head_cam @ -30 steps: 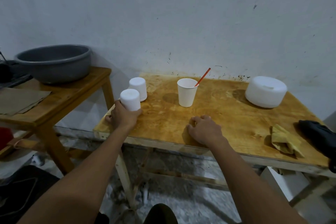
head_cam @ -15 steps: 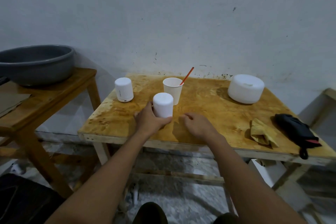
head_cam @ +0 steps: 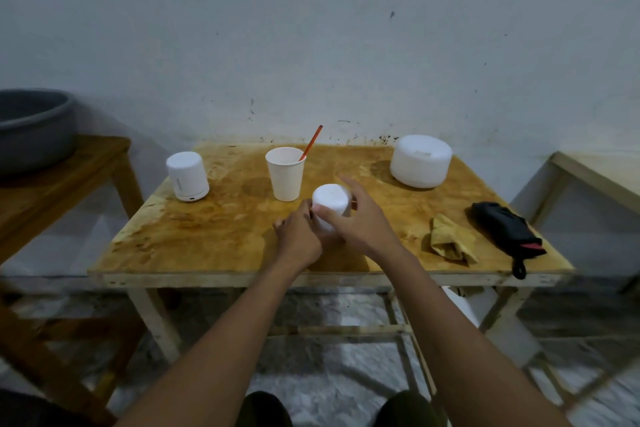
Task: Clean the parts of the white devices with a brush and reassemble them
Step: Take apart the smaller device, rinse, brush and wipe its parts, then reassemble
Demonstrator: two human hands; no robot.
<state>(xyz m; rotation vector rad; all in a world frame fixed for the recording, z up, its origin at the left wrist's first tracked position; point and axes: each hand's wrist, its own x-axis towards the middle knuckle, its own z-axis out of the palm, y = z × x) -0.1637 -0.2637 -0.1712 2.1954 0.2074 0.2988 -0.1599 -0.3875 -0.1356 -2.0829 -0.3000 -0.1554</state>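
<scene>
Head view: both hands meet on a small white device [head_cam: 330,201] near the middle of the table [head_cam: 207,236], a little toward its near edge. The left hand [head_cam: 298,239] wraps round the device's lower body. The right hand [head_cam: 360,225] curls over its upper part from the 3 o'clock side, with the forefinger lifted straight. The picture is blurred here, so I cannot tell whether the base rests on the wood or is just off it.

This looks like the opening step, taking the top off so the inside can be brushed. The next move probably calls for the left hand to hold the body steady while the right twists or lifts the cap.

With the held device as the dial's centre, a paper cup [head_cam: 285,173] stands just beside it at 10 o'clock. The red-handled brush [head_cam: 311,143] leans in the cup, close enough to be knocked by a wide elbow. A second small device [head_cam: 187,176] stands well apart at 9 o'clock and a large round one [head_cam: 420,160] at 2 o'clock, both closed. A crumpled yellow cloth [head_cam: 450,243] and a black bundle [head_cam: 505,229] lie at 4 o'clock. A grey basin [head_cam: 34,128] sits on a side table [head_cam: 52,184] far off at 9 o'clock
</scene>
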